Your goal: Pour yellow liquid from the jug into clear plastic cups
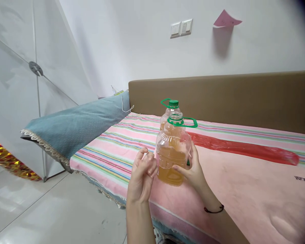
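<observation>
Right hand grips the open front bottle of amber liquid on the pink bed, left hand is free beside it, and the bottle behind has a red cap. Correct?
Not quite. In the head view the rear bottle has a green cap, not red. The rest holds: the right hand grips the uncapped front bottle; the left hand is free beside it.

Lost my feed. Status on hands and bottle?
Right hand grips uncapped clear plastic oil bottle. Left hand beside it, empty. Capped second bottle behind.
</observation>
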Demonstrator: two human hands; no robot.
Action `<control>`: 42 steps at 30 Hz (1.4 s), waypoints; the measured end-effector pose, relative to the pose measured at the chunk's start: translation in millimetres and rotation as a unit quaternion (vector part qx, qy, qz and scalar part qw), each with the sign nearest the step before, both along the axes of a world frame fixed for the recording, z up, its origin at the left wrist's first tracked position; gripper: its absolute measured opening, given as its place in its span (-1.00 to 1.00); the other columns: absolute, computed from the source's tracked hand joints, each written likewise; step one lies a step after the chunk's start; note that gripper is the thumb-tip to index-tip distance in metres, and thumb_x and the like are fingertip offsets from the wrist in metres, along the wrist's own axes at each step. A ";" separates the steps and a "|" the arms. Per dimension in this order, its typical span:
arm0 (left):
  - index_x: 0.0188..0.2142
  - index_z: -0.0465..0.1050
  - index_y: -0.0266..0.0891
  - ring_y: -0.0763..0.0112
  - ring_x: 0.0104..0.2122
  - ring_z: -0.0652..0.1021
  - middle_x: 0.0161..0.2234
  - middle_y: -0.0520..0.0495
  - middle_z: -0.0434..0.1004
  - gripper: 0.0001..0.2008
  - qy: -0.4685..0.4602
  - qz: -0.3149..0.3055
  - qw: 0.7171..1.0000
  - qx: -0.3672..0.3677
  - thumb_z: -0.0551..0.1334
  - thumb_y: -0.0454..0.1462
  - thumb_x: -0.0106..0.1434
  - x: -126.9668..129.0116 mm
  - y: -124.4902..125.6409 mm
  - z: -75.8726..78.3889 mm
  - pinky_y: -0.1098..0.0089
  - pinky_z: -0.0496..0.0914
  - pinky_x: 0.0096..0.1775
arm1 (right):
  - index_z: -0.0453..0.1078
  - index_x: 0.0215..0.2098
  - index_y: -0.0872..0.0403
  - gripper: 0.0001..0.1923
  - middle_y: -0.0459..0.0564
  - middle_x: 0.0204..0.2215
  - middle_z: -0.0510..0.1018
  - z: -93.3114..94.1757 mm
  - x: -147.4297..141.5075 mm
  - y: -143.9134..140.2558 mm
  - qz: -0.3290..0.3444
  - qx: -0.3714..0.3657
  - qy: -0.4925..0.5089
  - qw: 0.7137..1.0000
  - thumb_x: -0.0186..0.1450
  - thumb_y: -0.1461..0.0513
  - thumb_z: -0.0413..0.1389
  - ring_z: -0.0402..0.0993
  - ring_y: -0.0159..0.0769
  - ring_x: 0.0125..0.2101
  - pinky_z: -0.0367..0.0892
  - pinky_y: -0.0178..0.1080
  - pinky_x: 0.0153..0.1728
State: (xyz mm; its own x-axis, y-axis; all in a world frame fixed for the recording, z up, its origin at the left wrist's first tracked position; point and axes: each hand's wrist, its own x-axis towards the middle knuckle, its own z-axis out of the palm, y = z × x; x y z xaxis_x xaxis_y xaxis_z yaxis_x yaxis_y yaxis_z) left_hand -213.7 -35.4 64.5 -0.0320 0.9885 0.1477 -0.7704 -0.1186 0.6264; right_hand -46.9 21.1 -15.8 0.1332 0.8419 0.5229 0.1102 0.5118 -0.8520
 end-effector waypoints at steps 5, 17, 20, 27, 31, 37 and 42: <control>-0.28 0.38 -0.20 0.81 -0.76 0.03 -0.62 0.18 0.42 -0.59 0.120 -0.048 0.992 0.011 0.51 -0.29 -0.09 11.0 -1.5 -4.5 0.63 -0.12 -0.69 | 0.48 -0.12 -0.06 -0.80 0.01 -0.17 0.59 37.3 9.7 -52.4 -0.143 0.134 0.033 0.980 0.28 0.27 0.18 0.51 -0.11 -0.06 0.40 0.03 0.01; -0.39 0.41 -0.22 0.80 -0.80 -0.03 -0.80 0.29 0.16 -0.62 0.133 -0.119 0.984 0.023 0.54 -0.25 -0.15 34.4 3.5 -6.6 0.63 -0.13 -0.70 | 0.59 -0.27 -0.03 -0.84 -0.03 -0.32 0.67 75.6 -3.6 -85.2 0.046 0.047 0.016 0.998 0.30 0.29 0.15 0.61 -0.28 -0.29 0.53 -0.27 -0.27; -0.39 0.42 -0.21 0.79 -0.81 -0.04 -0.80 0.29 0.15 -0.61 0.138 -0.117 0.983 0.022 0.54 -0.24 -0.15 34.9 3.8 -5.7 0.64 -0.12 -0.70 | 0.59 -0.33 -0.02 -0.85 -0.02 -0.34 0.67 79.5 -1.5 -85.3 0.049 0.052 0.017 0.997 0.28 0.29 0.17 0.61 -0.27 -0.32 0.54 -0.26 -0.29; -0.39 0.41 -0.20 0.74 -0.79 0.09 -0.71 0.17 0.42 -0.57 0.191 -0.096 0.977 0.010 0.56 -0.24 -0.21 35.2 2.6 -3.5 0.64 -0.06 -0.71 | 0.58 -0.35 0.00 -0.84 -0.04 -0.39 0.67 83.0 7.2 -84.9 0.027 0.082 -0.044 0.995 0.25 0.34 0.16 0.61 -0.27 -0.35 0.54 -0.25 -0.32; -0.37 0.44 -0.20 0.66 -0.73 0.26 -0.66 0.11 0.52 -0.57 0.261 -0.051 0.964 0.003 0.56 -0.31 -0.24 34.8 0.0 0.4 0.62 0.04 -0.68 | 0.55 -0.36 0.02 -0.83 -0.07 -0.43 0.66 81.5 15.1 -82.4 -0.017 0.112 -0.121 0.986 0.22 0.37 0.14 0.61 -0.29 -0.39 0.53 -0.27 -0.34; -0.32 0.47 -0.21 0.63 -0.70 0.27 -0.60 0.04 0.58 -0.60 0.323 -0.053 0.945 0.007 0.54 -0.27 -0.15 35.2 -3.4 5.0 0.59 0.10 -0.66 | 0.51 -0.41 0.05 -0.82 -0.06 -0.49 0.64 80.8 20.3 -82.2 -0.079 0.152 -0.195 0.966 0.22 0.39 0.10 0.56 -0.30 -0.47 0.49 -0.25 -0.43; -0.25 0.48 -0.23 0.61 -0.68 0.29 -0.51 -0.08 0.64 -0.66 0.339 -0.054 0.939 0.024 0.46 -0.16 0.02 38.4 -3.5 5.5 0.57 0.19 -0.63 | 0.48 -0.47 0.06 -0.82 -0.06 -0.56 0.60 77.0 20.6 -80.6 -0.143 0.174 -0.227 0.948 0.20 0.40 0.09 0.50 -0.32 -0.54 0.44 -0.25 -0.48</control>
State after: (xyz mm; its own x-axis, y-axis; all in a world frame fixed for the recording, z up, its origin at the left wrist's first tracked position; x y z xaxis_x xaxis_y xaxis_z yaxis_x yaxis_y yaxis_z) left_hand -175.3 -38.9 69.9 0.1852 0.9722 0.1435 -0.2056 -0.1045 0.9730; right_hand -26.3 -59.5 61.3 0.0253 0.5720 0.8198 0.6020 0.6460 -0.4693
